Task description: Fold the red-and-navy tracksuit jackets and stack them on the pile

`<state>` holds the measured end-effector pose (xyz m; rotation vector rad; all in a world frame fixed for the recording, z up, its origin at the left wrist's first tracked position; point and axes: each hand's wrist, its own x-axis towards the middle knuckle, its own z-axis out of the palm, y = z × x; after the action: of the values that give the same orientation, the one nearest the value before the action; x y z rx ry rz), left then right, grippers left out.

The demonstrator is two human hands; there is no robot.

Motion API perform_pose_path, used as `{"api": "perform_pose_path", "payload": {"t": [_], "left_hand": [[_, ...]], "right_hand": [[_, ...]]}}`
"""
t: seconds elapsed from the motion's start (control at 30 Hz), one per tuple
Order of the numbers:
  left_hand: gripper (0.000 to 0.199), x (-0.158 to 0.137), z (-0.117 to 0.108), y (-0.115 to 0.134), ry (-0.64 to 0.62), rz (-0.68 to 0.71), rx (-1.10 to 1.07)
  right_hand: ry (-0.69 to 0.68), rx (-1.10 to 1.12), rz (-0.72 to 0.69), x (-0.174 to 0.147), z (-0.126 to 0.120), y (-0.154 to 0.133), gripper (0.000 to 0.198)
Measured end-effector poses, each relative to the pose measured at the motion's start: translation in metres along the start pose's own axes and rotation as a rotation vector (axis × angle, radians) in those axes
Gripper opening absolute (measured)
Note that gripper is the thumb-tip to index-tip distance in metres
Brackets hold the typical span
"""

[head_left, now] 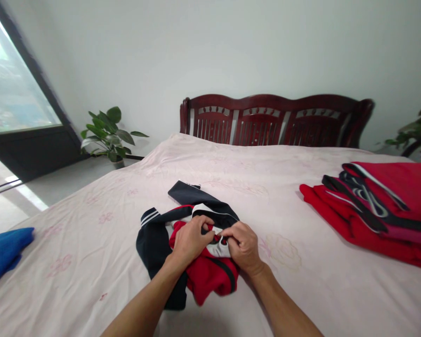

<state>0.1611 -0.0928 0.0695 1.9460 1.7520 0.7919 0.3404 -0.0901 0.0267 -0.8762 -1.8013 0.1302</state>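
Observation:
A crumpled jacket (210,276) in red, navy and white lies on the bed in front of me. One navy sleeve with white cuff stripes (150,216) bends down at its left, and another navy part reaches toward the back. My left hand (193,238) pinches the cloth near the white section at the middle. Close beside it, my right hand (243,245) is closed on the white and dark edge of the same jacket. The fingertips of both hands nearly meet, and the exact bit of cloth between them is partly hidden.
A pale pink flowered sheet (287,210) covers the bed. Folded red and navy clothes (382,210) are stacked at the right. Blue cloth (7,252) lies at the left edge. Behind stand a dark wooden bench back (259,119) and a potted plant (108,133).

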Motion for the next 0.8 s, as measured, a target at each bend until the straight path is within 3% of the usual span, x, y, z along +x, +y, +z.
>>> {"api": "perform_pose_path", "payload": {"t": [0.8], "left_hand": [[0.022,-0.0024,0.003,0.0025,0.033,-0.014,0.02]], "right_hand": [[0.009,0.013,0.009,-0.0052,0.0022,0.0041,0.029]]}}
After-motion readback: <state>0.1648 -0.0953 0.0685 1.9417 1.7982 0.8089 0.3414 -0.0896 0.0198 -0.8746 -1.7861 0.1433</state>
